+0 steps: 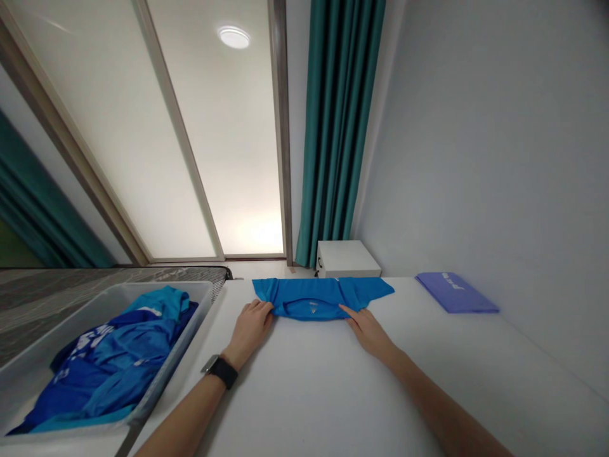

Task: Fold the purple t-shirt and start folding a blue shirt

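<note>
A bright blue T-shirt [304, 292] lies across the far part of the white table, its neckline and a small pale mark towards me. My left hand [252, 325] grips the shirt's near left corner, fingers curled on the cloth. At the near right corner, beside the collar, my right hand [368, 331] holds the fabric, with the index finger stretched along it. The thumbs are mostly hidden. The far side of the shirt reaches the table's back edge.
To the left, a pale plastic bin [202, 298] holds a heap of blue clothes [128, 349]. A folded purple-blue garment [454, 293] lies at the right by the wall. Behind the table [304, 393] stand a small white cabinet [347, 257] and a teal curtain [340, 127].
</note>
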Available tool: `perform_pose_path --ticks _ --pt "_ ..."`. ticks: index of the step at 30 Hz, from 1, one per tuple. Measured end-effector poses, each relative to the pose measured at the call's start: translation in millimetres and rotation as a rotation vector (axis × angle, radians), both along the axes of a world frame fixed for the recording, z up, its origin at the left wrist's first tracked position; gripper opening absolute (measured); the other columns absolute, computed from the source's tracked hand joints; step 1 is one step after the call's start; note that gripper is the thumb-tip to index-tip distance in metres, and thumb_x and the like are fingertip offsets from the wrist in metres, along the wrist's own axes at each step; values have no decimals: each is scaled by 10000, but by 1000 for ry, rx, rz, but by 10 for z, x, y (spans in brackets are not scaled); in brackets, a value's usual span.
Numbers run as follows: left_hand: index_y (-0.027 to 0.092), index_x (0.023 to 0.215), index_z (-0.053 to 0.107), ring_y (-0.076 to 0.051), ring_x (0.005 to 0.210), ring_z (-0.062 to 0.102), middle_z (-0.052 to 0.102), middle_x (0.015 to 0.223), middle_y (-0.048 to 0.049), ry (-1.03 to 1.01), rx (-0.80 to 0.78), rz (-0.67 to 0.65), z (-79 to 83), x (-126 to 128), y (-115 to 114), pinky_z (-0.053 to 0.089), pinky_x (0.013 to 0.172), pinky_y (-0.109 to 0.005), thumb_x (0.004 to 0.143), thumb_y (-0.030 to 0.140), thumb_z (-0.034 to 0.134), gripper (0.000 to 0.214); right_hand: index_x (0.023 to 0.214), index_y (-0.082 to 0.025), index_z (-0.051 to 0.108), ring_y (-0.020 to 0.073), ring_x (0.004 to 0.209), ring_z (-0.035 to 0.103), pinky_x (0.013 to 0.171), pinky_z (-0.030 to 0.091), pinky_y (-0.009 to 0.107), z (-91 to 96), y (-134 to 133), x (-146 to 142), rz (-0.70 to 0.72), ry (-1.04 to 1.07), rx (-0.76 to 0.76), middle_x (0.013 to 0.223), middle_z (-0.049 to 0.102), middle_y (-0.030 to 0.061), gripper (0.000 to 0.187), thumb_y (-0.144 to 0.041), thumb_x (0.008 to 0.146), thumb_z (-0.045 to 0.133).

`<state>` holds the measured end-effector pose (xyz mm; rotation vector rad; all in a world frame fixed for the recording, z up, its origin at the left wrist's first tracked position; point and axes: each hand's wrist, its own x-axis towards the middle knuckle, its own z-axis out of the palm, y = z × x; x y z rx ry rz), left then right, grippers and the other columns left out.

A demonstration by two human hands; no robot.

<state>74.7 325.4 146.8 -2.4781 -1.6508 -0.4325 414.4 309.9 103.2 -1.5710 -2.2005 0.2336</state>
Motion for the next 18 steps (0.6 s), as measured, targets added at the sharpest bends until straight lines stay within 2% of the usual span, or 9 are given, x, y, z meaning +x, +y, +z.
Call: perform_pose_path --ticks 3,7,11,14,16,18 --pt "194 936 658 -293 1018 597 650 1032 -107 74 74 -28 17 -5 -74 486 858 -428 886 136 511 165 1399 -202 530 267 1039 594 923 473 425 -8 -77 45 60 -81 46 1097 682 122 454 -224 981 354" --pt "162 983 622 -297 1258 491 603 1228 -131 109 138 -178 -38 -46 -173 393 1072 -466 855 62 493 207 1419 -218 502 262 1128 561 984 453 435 -4 -246 108 137 -150 118 1224 656 106 453 -194 985 373" --pt "176 1022 582 -230 1091 598 645 1099 -86 118 89 -244 -91 -136 -332 356 1126 -437 885 70 459 212 1433 -220 482 255 1001 585 910 487 423 8 -464 154 104 -244 209 1045 682 106 466 -170 975 416" --pt "202 986 574 -219 1010 613 640 1010 -54 141 78 -250 -51 -193 -490 348 1126 -446 903 98 464 173 1374 -257 551 241 882 585 785 506 389 44 -609 142 50 -336 288 971 648 100 448 -142 951 460" --pt "216 954 574 -218 972 610 631 950 -33 175 72 -251 2 -208 -594 329 1124 -474 905 94 462 172 1299 -258 617 242 864 586 750 502 385 75 -686 115 43 -377 337 978 647 107 414 -122 931 487" --pt "221 939 573 -216 928 608 628 905 -19 210 56 -254 51 -205 -688 326 1107 -493 905 80 454 188 1200 -236 677 270 987 587 830 490 427 99 -752 91 59 -377 403 1099 656 130 354 -111 916 507"
